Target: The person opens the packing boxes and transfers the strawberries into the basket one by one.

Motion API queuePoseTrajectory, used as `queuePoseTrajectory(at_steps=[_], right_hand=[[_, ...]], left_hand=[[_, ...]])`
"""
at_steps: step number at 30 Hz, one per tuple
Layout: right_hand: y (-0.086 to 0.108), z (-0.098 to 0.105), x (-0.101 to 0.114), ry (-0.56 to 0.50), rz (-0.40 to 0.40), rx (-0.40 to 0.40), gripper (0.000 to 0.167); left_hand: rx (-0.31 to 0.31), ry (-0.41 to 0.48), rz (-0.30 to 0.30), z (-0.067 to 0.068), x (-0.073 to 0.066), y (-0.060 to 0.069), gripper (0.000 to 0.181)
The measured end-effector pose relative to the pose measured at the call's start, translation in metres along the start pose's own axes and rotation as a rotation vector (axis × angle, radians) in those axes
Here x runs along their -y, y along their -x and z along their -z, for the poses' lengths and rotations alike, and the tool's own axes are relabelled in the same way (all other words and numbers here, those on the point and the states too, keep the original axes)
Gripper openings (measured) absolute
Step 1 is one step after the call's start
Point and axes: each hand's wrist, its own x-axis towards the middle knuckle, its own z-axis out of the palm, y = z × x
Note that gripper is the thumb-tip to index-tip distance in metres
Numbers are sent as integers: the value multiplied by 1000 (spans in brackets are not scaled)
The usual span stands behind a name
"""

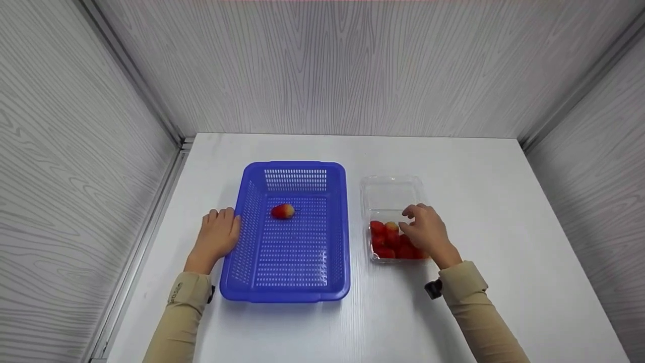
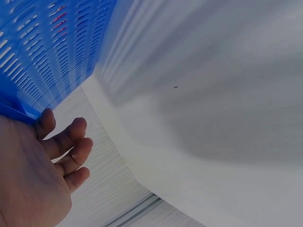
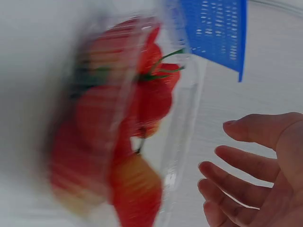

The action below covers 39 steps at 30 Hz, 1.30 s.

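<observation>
A blue plastic basket (image 1: 285,296) with slotted walls stands left of centre. One red fruit-like piece with a yellow end and thin stem (image 1: 282,211) lies on its floor. My left hand (image 1: 217,233) rests against the basket's left rim; in the left wrist view its fingers (image 2: 75,158) are loosely bent beside the rim. To the basket's right stands a clear plastic box (image 1: 381,260) with its lid folded back, holding several similar red pieces (image 1: 392,239). Over the box's right side hovers my right hand (image 1: 427,231). Its fingers are apart and hold nothing in the right wrist view.
Under everything is a white table (image 1: 484,201). Wood-patterned panels (image 1: 322,70) rise at the back and on both sides. The clear lid (image 1: 389,194) lies flat behind the box. A gap of table separates basket and box.
</observation>
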Motion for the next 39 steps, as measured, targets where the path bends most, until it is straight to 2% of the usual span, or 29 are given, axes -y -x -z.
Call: queuePoseTrajectory(at_steps=[6,10,17,22,29,34,39], right_hand=[[9,-12,-19,8,22,24,33],[12,-18,-22,-1,29,52,36],[15,-25,-25,-45,-14,85,35],[17,-25,-26,-60,-11,76,35],[22,-20,-25,-65,-82,125,43],[29,-15,-25,-46,-96,150,51],[34,-17,-27,-24,-104,156,51]], left_hand=[[-3,-2,-2,1,0,0,27],[0,4,2,1,0,0,26],[-1,8,4,1,1,-1,27],[8,19,6,0,0,0,28],[15,18,13,-1,0,0,27],[-5,28,-2,-1,0,0,26],[-20,24,-12,-2,1,-1,25]])
